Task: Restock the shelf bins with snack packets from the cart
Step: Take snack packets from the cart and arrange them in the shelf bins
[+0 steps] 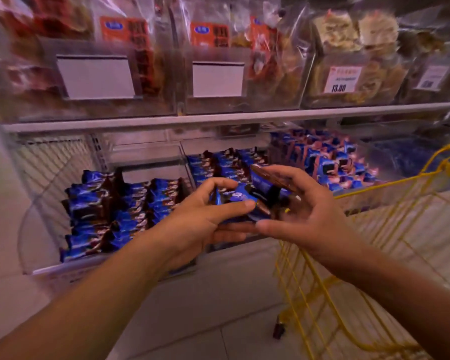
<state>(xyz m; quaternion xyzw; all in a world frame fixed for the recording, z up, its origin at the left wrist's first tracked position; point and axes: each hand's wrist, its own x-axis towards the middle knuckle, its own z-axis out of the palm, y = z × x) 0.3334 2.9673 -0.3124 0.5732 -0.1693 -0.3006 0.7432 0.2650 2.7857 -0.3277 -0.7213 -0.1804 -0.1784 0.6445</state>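
Note:
Both my hands meet in front of the lower shelf around a small bunch of blue and brown snack packets [247, 201]. My left hand [208, 216] grips the bunch from the left, thumb on top. My right hand [304, 203] holds it from the right, one brown packet sticking up between its fingers. Behind them, a clear bin [31, 261] at the left holds rows of the same blue packets [109, 211]. A middle bin [190, 170] holds more of them. A third bin at the right holds blue and pink packets [330, 162].
The yellow wire cart [348, 281] stands at the right, close under my right forearm. The upper shelf [218, 116] carries clear bins of bagged snacks with blank tags and a price label [342, 79]. A pale tiled floor lies below.

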